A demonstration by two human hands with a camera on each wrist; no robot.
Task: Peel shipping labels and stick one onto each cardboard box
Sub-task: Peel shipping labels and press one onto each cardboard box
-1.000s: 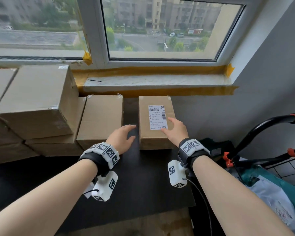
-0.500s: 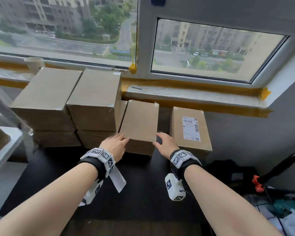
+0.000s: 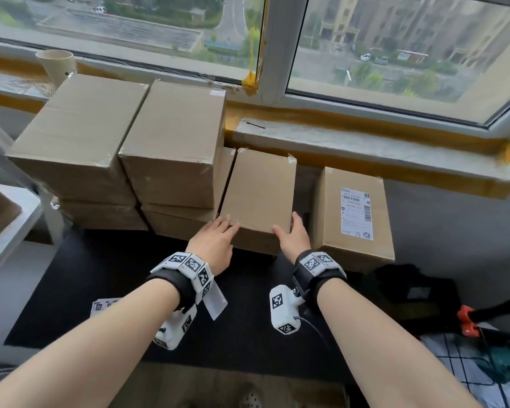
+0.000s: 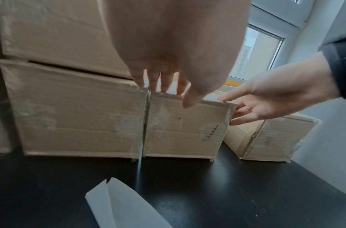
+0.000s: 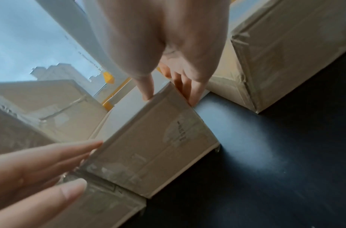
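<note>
Resting straight fingers on the near left top edge of a plain cardboard box point(image 3: 259, 192), the left hand point(image 3: 215, 245) grips nothing. The right hand point(image 3: 295, 241) lays its thumb on top and straight fingers against the box's right side. Just right stands a labelled box point(image 3: 327, 207) bearing a shipping label point(image 3: 355, 213). Stacked boxes point(image 3: 171, 148) stand left, and a label sheet point(image 3: 103, 306) lies nearer on the black table point(image 3: 115, 275).

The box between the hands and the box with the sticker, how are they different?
The middle box has a bare top; the right box wears a white label. The left hand and right hand touch the middle box; nothing touches the right box. The middle box sits against the stack; the right box stands apart. Both are brown cardboard on the black table.
</note>
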